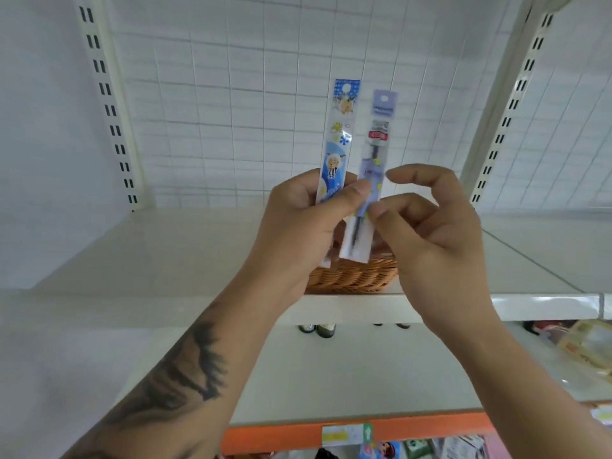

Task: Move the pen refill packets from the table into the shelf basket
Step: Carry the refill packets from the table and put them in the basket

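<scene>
Two packets [359, 160] side by side before the basket [351, 276] on the shelf [165, 260].

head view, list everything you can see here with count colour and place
refill packet with cartoon: 1, blue, upright in the left hand, above the basket
refill packet with lilac header: 1, lilac and clear, upright beside the first, held by both hands
basket: 1, orange-brown wicker, on the white shelf, behind the hands
shelf: 1, white, across the middle
bottles: several, dark, blurred, on the shelf below
left hand: 1, grip round both packets
right hand: 1, pinches the lilac packet's edge
</scene>
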`<act>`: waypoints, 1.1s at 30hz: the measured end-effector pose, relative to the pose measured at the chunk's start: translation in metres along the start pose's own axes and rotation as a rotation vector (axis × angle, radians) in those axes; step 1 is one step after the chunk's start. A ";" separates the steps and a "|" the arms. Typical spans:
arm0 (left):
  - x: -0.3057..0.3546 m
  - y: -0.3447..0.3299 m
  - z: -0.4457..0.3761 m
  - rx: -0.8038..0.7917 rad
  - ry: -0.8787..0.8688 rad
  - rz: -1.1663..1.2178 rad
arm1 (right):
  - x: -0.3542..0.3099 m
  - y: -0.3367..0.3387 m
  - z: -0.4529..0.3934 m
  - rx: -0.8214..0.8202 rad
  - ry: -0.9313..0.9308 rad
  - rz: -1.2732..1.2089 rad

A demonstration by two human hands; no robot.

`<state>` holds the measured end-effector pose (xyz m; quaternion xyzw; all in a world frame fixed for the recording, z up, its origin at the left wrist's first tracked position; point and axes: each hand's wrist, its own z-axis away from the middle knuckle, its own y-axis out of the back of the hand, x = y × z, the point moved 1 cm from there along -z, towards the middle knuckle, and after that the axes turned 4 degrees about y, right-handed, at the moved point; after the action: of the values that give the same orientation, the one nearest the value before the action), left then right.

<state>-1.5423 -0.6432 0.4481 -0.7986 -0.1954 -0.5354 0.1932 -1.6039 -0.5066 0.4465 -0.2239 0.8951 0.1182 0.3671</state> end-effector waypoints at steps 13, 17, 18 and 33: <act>0.009 -0.013 -0.012 0.108 0.139 -0.017 | 0.051 0.051 -0.095 -0.565 -0.435 0.510; 0.009 -0.016 -0.008 0.149 0.134 -0.042 | 0.054 0.039 -0.090 -0.609 -0.382 0.735; 0.010 -0.017 -0.007 0.162 0.133 -0.046 | 0.054 0.036 -0.087 -0.609 -0.347 0.793; 0.013 -0.035 0.002 0.186 0.184 0.120 | 0.006 0.030 -0.023 -0.160 0.134 0.261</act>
<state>-1.5540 -0.6109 0.4629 -0.7350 -0.1776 -0.5736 0.3150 -1.6364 -0.4916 0.4598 -0.1417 0.9268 0.2205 0.2690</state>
